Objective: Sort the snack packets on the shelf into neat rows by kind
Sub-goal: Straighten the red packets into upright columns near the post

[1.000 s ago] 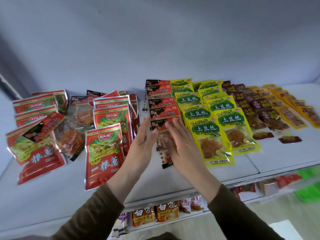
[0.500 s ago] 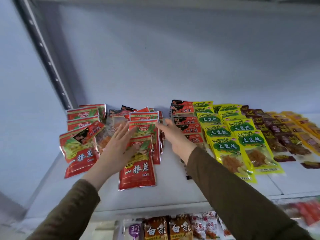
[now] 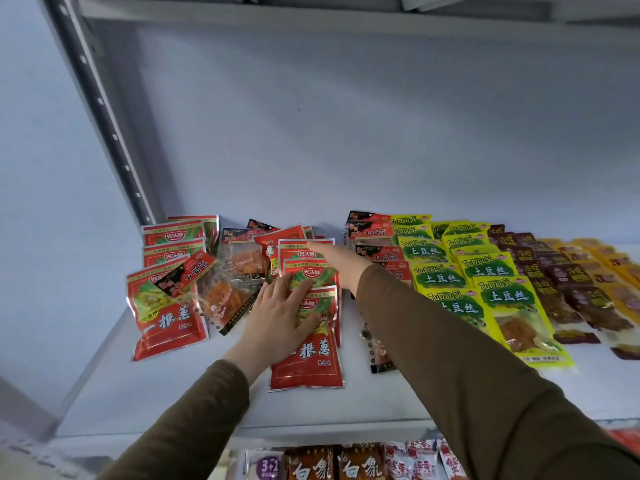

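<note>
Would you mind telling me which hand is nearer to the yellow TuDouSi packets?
Right. The right hand reaches over the red packets' back end, one row left of the yellow TuDouSi packets; the left hand presses the front red packets, farther left.

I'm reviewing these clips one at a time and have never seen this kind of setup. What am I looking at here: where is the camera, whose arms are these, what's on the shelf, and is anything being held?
There is no machine here. A person wears one wide-angle camera on the head, so you look forward and down along their own arms in brown sleeves. The left hand lies flat, fingers spread, on a column of red packets in the middle of the white shelf. The right hand reaches further back, fingers straight, over the top of that column. Neither hand holds anything. To the left lies a loose jumble of red and clear packets. To the right are tidy rows: yellow-green packets, then dark brown packets, then orange ones at the edge. More snacks show on the shelf below.
</note>
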